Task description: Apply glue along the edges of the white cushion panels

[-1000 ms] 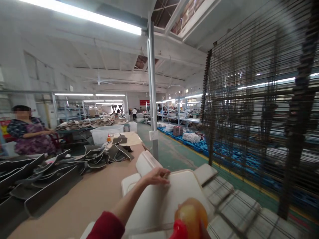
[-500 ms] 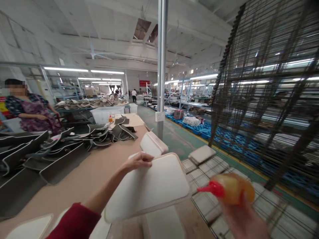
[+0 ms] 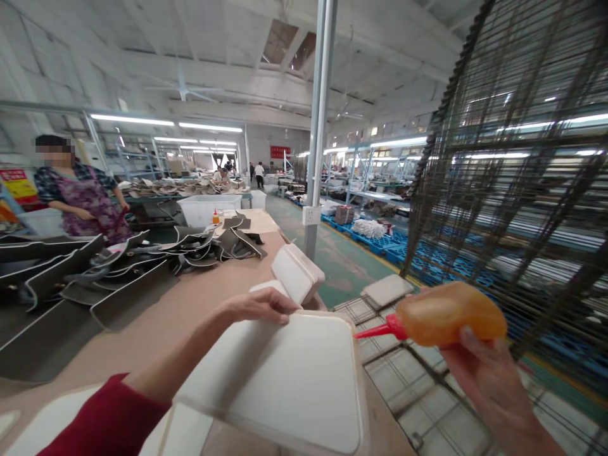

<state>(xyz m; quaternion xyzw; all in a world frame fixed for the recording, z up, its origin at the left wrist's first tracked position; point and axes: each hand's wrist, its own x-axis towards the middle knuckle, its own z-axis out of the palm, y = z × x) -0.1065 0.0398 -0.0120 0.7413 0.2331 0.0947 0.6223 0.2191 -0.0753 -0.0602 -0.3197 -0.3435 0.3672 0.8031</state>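
My left hand (image 3: 259, 306) grips the far edge of a flat white rounded-square padded panel (image 3: 289, 380), fingers curled over its rim, holding it tilted above the tan worktable (image 3: 156, 316). My right hand (image 3: 494, 380) is closed around an amber squeeze bottle with a red nozzle (image 3: 441, 315), held sideways with the nozzle aimed at the panel's right corner, just short of it. Just beyond the panel more white panels (image 3: 297, 275) lie stacked. Dark grey cut pieces (image 3: 118, 272) are heaped on the table's left, where another person (image 3: 78, 190) stands. A wire rack (image 3: 513, 177) rises on the right.
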